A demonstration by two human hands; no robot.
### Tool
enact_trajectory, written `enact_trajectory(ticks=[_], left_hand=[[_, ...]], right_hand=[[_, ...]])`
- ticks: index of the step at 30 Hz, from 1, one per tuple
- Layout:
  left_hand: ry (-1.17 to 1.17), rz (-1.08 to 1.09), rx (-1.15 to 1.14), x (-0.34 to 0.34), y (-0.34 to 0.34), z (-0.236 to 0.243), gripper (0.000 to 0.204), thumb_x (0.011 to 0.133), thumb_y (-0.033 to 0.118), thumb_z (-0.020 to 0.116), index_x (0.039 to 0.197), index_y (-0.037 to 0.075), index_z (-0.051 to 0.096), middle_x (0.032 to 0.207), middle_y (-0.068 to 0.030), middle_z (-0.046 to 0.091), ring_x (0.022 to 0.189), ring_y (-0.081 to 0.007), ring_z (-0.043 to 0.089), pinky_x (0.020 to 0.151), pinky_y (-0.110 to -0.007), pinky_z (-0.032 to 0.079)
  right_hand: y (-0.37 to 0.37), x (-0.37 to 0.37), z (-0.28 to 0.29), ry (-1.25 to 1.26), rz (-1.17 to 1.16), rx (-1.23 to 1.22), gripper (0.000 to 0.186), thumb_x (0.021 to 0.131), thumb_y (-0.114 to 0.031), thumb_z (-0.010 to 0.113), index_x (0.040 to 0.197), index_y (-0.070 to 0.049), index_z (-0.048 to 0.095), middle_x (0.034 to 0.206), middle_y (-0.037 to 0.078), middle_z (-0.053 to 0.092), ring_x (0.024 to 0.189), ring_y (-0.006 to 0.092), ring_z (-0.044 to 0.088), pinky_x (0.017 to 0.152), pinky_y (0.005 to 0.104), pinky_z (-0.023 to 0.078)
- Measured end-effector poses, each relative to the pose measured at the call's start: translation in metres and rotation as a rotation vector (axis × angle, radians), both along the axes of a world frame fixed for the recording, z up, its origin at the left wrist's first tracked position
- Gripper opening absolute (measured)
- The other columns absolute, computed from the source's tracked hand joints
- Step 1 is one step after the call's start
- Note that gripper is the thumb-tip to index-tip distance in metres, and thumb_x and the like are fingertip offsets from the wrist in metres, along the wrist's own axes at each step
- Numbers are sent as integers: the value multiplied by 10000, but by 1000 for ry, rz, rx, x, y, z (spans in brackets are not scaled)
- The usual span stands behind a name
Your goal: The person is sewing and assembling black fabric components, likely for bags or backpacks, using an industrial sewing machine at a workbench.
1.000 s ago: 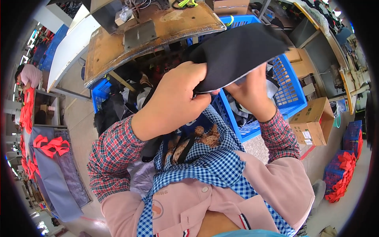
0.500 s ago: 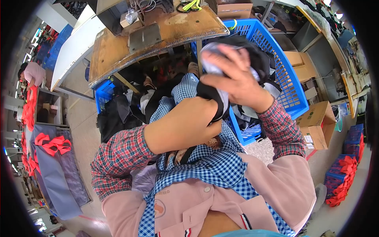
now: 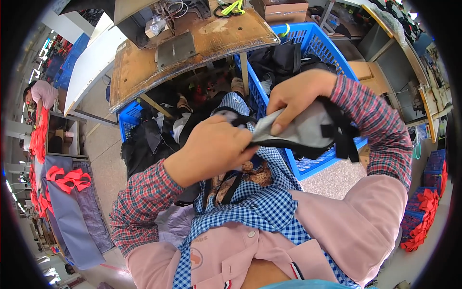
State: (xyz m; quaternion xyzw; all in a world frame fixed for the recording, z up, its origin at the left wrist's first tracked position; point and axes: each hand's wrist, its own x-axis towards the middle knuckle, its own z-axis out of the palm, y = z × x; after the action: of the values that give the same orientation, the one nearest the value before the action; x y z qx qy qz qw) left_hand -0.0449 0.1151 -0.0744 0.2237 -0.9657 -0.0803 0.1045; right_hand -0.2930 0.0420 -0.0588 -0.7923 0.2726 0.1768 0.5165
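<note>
A sewn fabric piece [image 3: 310, 129], pale grey with black edging and a black strap end hanging at the right, is stretched between my hands above my lap. My left hand [image 3: 214, 147] is closed on its narrow left end, where some dark material shows past the knuckles. With thumb and fingers, my right hand [image 3: 303, 96] pinches the grey panel from above. Below the piece lies my blue checked apron [image 3: 260, 204]. Just beyond my right hand stands a blue plastic basket [image 3: 349, 62] with black fabric pieces [image 3: 284, 58] in it.
A worn wooden table [image 3: 211, 36] stands ahead, with scissors [image 3: 226, 9] at its far edge. Under its left end, another blue basket [image 3: 129, 118] holds dark and grey cloth. Red straps [image 3: 65, 178] lie over grey sheeting at the left, where another person [image 3: 42, 91] bends over.
The fabric piece has come down from above the basket toward my lap and turned, showing its grey side. My right hand has drawn nearer and regripped it; my left has shifted slightly left.
</note>
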Motion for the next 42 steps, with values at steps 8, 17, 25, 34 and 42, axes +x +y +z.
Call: enact_trajectory(ticks=[8, 17, 25, 34, 42], left_hand=[[40, 427, 315, 26, -40, -25, 362, 856, 400, 646, 839, 39, 628, 706, -166, 643, 685, -385, 634, 606, -458, 491], [172, 353, 596, 59, -37, -29, 497, 742, 434, 796, 852, -17, 620, 693, -162, 587, 612, -277, 560, 608, -349, 445], [308, 537, 600, 96, -85, 13, 289, 802, 178, 758, 1002, 8, 636, 871, 3, 633, 829, -68, 557, 764, -250, 468], [262, 574, 671, 113, -147, 47, 378, 763, 241, 753, 1024, -24, 687, 872, -21, 667, 818, -115, 601, 784, -244, 452], [241, 639, 456, 133, -209, 34, 623, 702, 352, 789, 1156, -51, 652, 1029, -119, 688, 980, -207, 627, 903, -265, 443]], right_hand=[[53, 50, -31, -137, -229, -560, 624, 841, -411, 705, 1146, 106, 531, 905, 280, 653, 838, 434, 646, 732, 458, 523], [2, 37, -49, -518, -444, -783, 131, 908, -142, 620, 959, -25, 646, 764, 161, 640, 669, 319, 620, 601, 356, 477], [-50, 59, -12, -469, -344, -1297, 371, 937, -389, 582, 779, -60, 651, 697, 173, 623, 677, 381, 622, 593, 460, 489], [-104, 73, 7, -387, -286, -1341, 375, 1005, -329, 495, 858, -12, 632, 698, 186, 598, 645, 373, 580, 626, 453, 463], [-145, 81, 22, -292, -273, -1250, 402, 1014, -359, 480, 897, -6, 633, 730, 195, 609, 714, 374, 607, 675, 446, 473]])
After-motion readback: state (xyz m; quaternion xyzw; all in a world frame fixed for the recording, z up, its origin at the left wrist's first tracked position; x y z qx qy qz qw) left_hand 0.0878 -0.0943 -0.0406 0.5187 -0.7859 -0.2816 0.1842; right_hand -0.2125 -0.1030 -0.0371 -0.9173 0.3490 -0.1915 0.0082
